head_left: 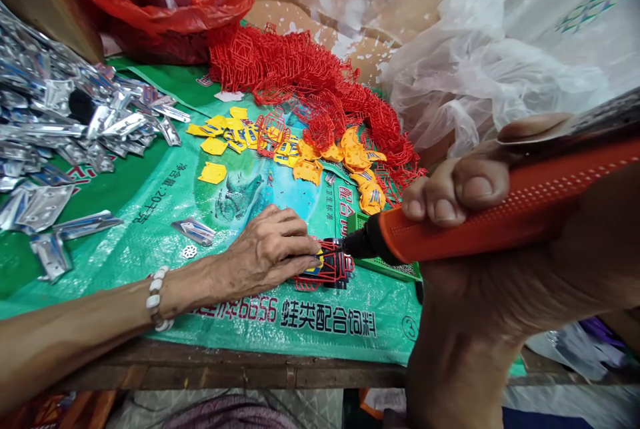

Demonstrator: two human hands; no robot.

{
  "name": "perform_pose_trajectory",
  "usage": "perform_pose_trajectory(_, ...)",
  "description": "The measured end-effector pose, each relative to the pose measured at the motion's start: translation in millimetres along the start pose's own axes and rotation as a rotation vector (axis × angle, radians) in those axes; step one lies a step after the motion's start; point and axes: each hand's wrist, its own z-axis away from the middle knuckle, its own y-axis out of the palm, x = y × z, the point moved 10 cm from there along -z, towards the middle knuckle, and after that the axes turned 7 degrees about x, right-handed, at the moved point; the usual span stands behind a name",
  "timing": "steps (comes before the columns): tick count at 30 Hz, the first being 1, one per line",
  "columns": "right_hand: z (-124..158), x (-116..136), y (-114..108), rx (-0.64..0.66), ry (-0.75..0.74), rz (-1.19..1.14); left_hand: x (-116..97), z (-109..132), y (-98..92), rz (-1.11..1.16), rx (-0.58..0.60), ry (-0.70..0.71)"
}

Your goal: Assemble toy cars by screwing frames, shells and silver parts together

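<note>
My left hand point(275, 245), with a beaded bracelet point(154, 299) at the wrist, holds a small toy car point(334, 265) down on the green sheet. The car has a black body, a red frame and a bit of yellow under my fingers. In my right hand point(470, 302) is an orange electric screwdriver point(455, 237), its fingers wrapped round the body. The screwdriver's black nose points left at the car's right end; whether the bit touches it I cannot tell. Just behind the nose lies a green basket point(362, 219) of small metal pieces, probably screws, partly hidden.
Silver parts point(50, 115) are heaped at the left. Yellow parts point(235, 130) and orange ones point(353, 149) lie mid-table, before a long pile of red frames point(300, 65). A red plastic bag point(165, 5) sits behind; clear plastic point(480, 62) hangs at the right.
</note>
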Motion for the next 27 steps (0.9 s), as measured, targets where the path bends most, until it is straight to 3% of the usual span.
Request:
perform_pose_trajectory(5, -0.5, 0.1, 1.5, 0.051, -0.017, 0.011, -1.0, -0.1, -1.2, -0.002, -0.002, 0.003)
perform_pose_trajectory(17, 0.6, 2.1, -0.7, -0.011, -0.001, 0.063, -0.1, 0.7, -3.3, -0.025, 0.009, 0.055)
perform_pose_trajectory(27, 0.6, -1.4, 4.7, 0.013, 0.010, 0.059, -3.1, -1.9, -5.5, -0.055, 0.005, 0.047)
